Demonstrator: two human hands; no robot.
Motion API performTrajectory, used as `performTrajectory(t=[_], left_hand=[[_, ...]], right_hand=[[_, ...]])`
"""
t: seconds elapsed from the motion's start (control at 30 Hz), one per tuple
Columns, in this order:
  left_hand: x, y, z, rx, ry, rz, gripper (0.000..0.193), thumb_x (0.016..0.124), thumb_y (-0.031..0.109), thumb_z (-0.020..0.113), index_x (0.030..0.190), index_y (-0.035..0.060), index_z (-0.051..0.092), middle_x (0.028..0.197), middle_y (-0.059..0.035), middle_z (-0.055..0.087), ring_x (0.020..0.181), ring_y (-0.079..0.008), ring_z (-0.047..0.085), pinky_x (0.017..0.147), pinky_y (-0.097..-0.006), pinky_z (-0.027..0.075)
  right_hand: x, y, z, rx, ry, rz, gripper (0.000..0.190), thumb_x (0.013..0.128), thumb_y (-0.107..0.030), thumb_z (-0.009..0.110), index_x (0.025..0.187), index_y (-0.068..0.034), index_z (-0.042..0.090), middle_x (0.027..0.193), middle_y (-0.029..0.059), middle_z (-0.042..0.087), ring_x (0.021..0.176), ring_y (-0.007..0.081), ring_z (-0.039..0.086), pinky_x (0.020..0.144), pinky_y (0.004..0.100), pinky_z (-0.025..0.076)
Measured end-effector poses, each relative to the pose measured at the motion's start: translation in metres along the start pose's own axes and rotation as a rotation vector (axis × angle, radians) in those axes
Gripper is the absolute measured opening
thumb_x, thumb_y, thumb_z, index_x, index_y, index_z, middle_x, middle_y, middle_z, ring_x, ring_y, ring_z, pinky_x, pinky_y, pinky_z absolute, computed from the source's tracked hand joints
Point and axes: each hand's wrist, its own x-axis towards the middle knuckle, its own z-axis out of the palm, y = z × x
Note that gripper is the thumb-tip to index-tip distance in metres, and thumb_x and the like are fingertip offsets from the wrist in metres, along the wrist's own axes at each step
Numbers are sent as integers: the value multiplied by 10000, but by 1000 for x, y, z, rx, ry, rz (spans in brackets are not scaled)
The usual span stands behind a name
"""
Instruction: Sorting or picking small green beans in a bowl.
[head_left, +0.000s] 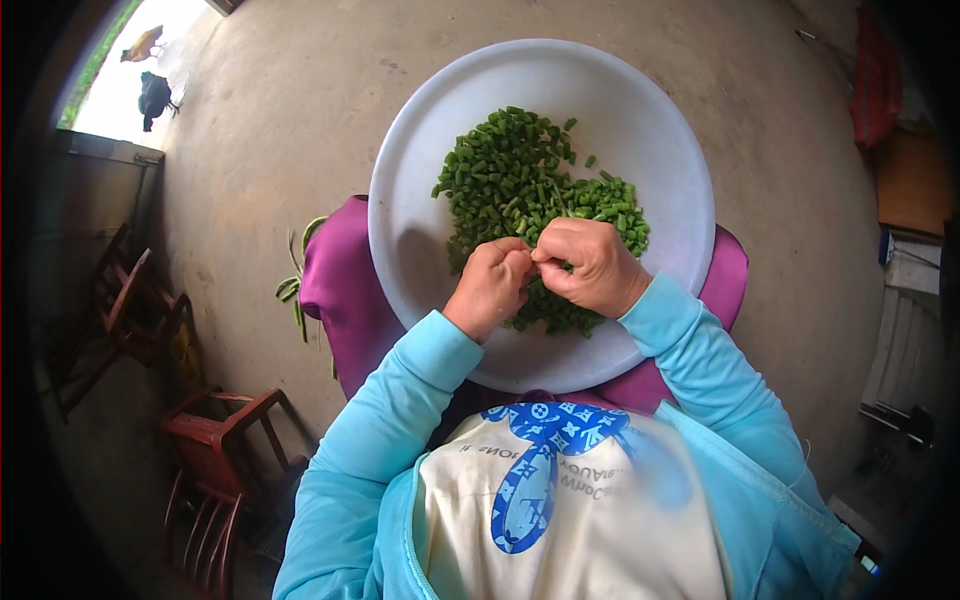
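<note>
A wide, pale plastic basin (420, 112) rests across the lap, over purple cloth. Short pieces of green bean (502, 165) are heaped inside it. My left hand (493, 281) and my right hand (589, 262) meet above the heap, fingertips pinched together at nearly one spot. Whatever lies between the fingertips is too small and too covered to make out. Several long whole beans (289, 289) stick out beside the purple cloth, left of the basin.
Bare concrete floor (262, 135) surrounds the basin. Reddish wooden chairs (217, 450) stand at the lower left. A dark chicken (155, 97) and a tan one (142, 45) are by the bright doorway. A brown box (911, 180) and a red bag (876, 90) are at the right.
</note>
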Motion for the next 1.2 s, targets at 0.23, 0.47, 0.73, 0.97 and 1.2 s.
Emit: performTrajectory(t=[0.23, 0.47, 0.73, 0.97, 1.2], left_hand=[[-2, 6, 5, -188, 206, 262, 71, 879, 128, 543, 871, 58, 534, 723, 0, 536, 629, -103, 549, 514, -210, 408], [2, 5, 5, -122, 187, 295, 117, 857, 105, 594, 953, 52, 553, 811, -1, 582, 738, -113, 592, 582, -210, 453], [-3, 6, 1, -112, 228, 228, 135, 863, 142, 570, 923, 21, 561, 808, -4, 564, 704, -89, 559, 589, -209, 453], [2, -1, 5, 251, 127, 327, 196, 896, 172, 547, 981, -4, 564, 833, -17, 583, 725, -72, 559, 578, -208, 458], [4, -4, 5, 358, 73, 278, 190, 905, 158, 541, 994, -7, 569, 803, -11, 597, 694, -67, 565, 564, -204, 455]], right_hand=[[20, 13, -25, -74, -16, 311, 79, 709, -48, 629, 759, -1, 589, 667, 100, 579, 593, 209, 581, 532, 301, 447], [66, 63, -20, -468, 21, 139, 150, 706, -89, 653, 854, -63, 647, 752, 120, 559, 711, 266, 577, 643, 366, 466], [55, 29, -31, -237, -85, 280, 149, 722, -67, 647, 867, -35, 646, 821, 124, 593, 773, 257, 592, 682, 353, 472], [1, 6, -26, 113, -161, 357, 131, 736, -33, 624, 859, 5, 650, 743, 109, 620, 705, 216, 597, 639, 307, 468], [-1, 2, -29, 507, -130, 605, 73, 794, 29, 568, 866, 20, 576, 728, 49, 600, 597, 74, 556, 506, 218, 463]])
